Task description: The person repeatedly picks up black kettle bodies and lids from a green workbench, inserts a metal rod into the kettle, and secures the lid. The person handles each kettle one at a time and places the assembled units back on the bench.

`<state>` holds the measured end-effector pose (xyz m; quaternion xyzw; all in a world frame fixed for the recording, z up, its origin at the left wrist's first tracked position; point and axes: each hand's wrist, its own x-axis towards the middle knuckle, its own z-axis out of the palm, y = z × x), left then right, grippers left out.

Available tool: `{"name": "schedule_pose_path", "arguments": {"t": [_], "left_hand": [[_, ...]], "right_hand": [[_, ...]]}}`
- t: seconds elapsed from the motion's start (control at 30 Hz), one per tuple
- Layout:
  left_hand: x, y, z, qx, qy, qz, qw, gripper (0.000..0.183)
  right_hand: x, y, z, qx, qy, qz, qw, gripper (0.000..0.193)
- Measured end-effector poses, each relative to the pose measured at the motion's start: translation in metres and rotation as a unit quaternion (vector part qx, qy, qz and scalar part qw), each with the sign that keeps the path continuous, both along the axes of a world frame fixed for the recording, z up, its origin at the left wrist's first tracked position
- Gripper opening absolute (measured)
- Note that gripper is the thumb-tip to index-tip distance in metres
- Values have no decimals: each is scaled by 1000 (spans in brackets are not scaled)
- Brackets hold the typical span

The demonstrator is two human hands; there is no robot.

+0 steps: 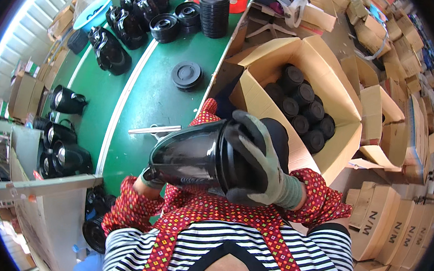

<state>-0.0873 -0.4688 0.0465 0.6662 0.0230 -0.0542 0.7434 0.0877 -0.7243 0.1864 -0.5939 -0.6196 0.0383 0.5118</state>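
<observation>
A glossy black jug (187, 153) lies sideways in front of my chest, held between both hands. My right hand (263, 157), in a grey-green glove, is wrapped round the matte black base part (240, 163) at the jug's right end. Whether that base is seated fully on the body, I cannot tell. At the other end, my left hand (152, 179), also gloved, holds the jug from below; most of its fingers are hidden behind it. Just beyond the jug, a thin silver bar (164, 129) shows over the green table (143, 99).
Black discs (186, 75) lie on the table, with a tall stack of discs (214, 15) farther back. Several black jugs (112, 51) stand at the far left, others (70, 157) nearer. An open carton (338, 150) at my right holds several black cylindrical parts (302, 94).
</observation>
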Motion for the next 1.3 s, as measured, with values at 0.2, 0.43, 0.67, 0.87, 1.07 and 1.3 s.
{"name": "schedule_pose_path", "arguments": {"t": [0.2, 0.43, 0.67, 0.87, 1.07, 1.3], "left_hand": [[25, -21, 45, -93, -30, 25, 995, 62], [21, -8, 97, 363, -221, 340, 839, 42], [14, -17, 104, 471, -303, 320, 764, 33], [12, -19, 99, 484, -317, 335, 743, 42], [3, -15, 57, 339, -211, 332, 855, 64], [18, -45, 28, -350, 24, 81, 933, 56]], "right_hand": [[17, 1, -15, 6, 79, -16, 997, 98], [0, 5, -46, 12, 525, 14, 851, 71], [33, 11, -57, -40, 601, 76, 794, 59], [29, 15, -22, -56, 598, 71, 796, 59], [38, 22, -23, -55, 494, 22, 867, 67], [21, 16, -15, 49, 178, 2, 983, 66]]}}
